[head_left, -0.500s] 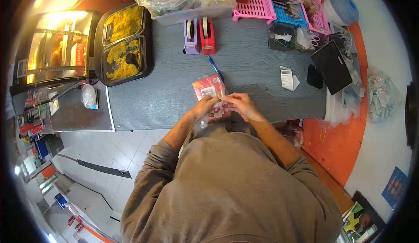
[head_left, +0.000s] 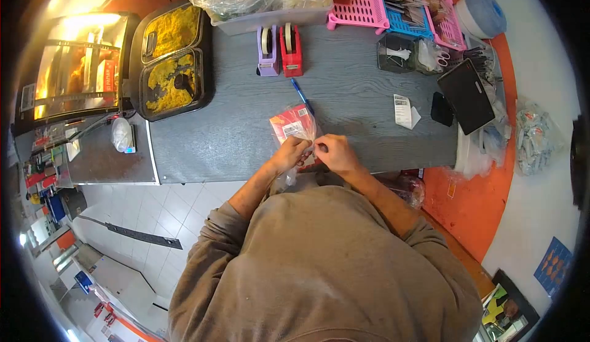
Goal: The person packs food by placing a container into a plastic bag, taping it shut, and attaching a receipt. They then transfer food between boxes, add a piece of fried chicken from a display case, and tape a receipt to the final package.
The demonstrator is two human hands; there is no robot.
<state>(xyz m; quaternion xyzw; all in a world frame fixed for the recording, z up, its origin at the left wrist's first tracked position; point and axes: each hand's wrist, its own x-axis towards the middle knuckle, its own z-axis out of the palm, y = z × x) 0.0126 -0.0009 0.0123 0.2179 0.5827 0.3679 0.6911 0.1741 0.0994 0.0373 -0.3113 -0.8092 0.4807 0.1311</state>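
Observation:
A red box with a white label lies inside a clear plastic bag (head_left: 292, 121) at the front edge of the grey table. My left hand (head_left: 291, 153) is closed around the gathered neck of the bag, and loose plastic hangs below its fingers. Pinched fingers of my right hand (head_left: 337, 154) meet the bag's neck from the right, close beside the left hand. What lies between those fingertips is too small to make out. Just beyond the bag is a blue pen (head_left: 298, 91).
Purple (head_left: 267, 52) and red (head_left: 291, 51) tape dispensers stand behind the pen. Trays of yellow food (head_left: 206, 65) are at left. On the right are a paper slip (head_left: 403, 111), a black phone-like object (head_left: 442, 109) and a tablet (head_left: 467, 96). Baskets (head_left: 358, 10) line the back.
My right hand has shifted slightly and turned, its fingers more curled at the bag's neck. The left hand keeps its hold on the bag.

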